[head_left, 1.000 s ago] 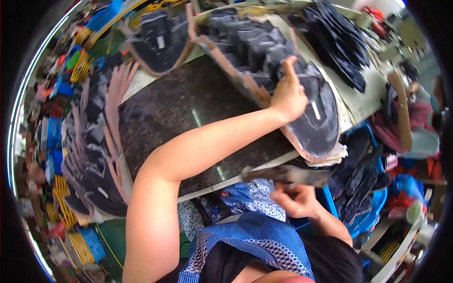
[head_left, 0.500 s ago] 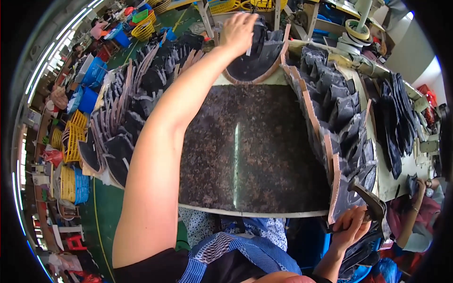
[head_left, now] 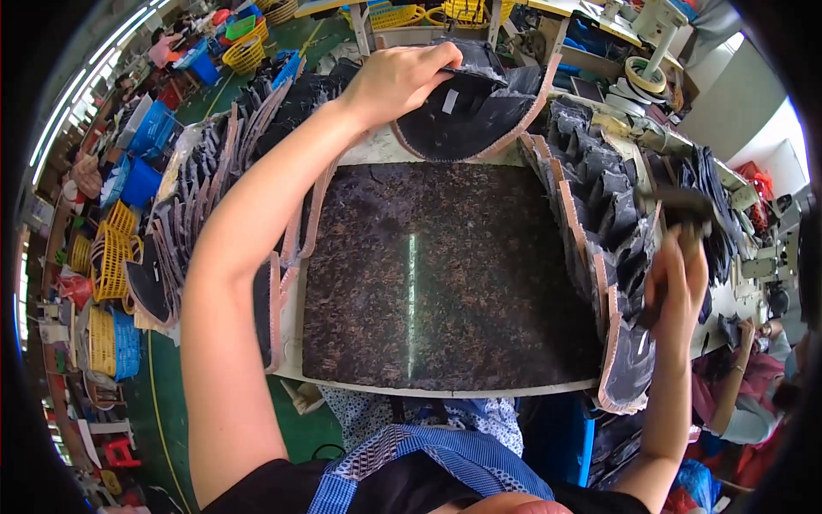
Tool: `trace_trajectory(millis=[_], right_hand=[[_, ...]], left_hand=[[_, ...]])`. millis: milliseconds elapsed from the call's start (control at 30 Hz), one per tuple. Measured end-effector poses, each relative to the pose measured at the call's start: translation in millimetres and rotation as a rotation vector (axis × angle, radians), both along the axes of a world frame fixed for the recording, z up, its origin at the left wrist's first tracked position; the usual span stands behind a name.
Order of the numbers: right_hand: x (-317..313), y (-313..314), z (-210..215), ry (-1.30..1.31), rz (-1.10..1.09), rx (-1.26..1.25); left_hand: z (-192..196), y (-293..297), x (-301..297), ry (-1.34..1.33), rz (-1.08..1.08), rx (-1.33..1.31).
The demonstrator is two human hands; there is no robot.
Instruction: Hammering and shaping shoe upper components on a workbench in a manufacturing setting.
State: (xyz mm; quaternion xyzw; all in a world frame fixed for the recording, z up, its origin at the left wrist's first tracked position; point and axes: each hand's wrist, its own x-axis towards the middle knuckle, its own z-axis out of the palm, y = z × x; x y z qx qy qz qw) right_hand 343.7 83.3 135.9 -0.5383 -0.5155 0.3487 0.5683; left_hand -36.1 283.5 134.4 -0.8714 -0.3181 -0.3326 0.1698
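Dark shoe upper piece (head_left: 467, 111) with pinkish-tan edge, small white tag on it, lies at the far edge of the tabletop, partly over the dark speckled stone slab's (head_left: 428, 274) back rim; my left hand (head_left: 398, 77) grips its left end. My right hand (head_left: 676, 283) holds a dark hammer (head_left: 681, 210), blurred, above the stack of uppers (head_left: 599, 223) at right.

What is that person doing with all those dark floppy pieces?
A person sits at a dark speckled stone slab ringed with stacks of dark shoe pieces. The left hand reaches to the far edge and grips one dark piece with a pinkish rim. The right hand is beside the right-hand stack, holding a blurred dark tool. The slab's middle is bare.
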Motion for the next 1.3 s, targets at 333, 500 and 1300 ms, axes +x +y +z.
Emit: trace_trajectory(millis=[333,500,1300], right_hand=[[-126.5,119.3,15.2,0.236,0.603,-0.272],[-176.1,58.7,-0.6,0.017,0.684,-0.263],[-109.0,-4.6,36.8,0.034,0.517,-0.095]], left_hand=[[68.3,-173.1,-21.6,0.334,-0.156,0.259],[27.9,-264.4,-34.0,0.277,-0.283,0.274],[57.1,-201.2,3.0,-0.012,-0.097,-0.745]])
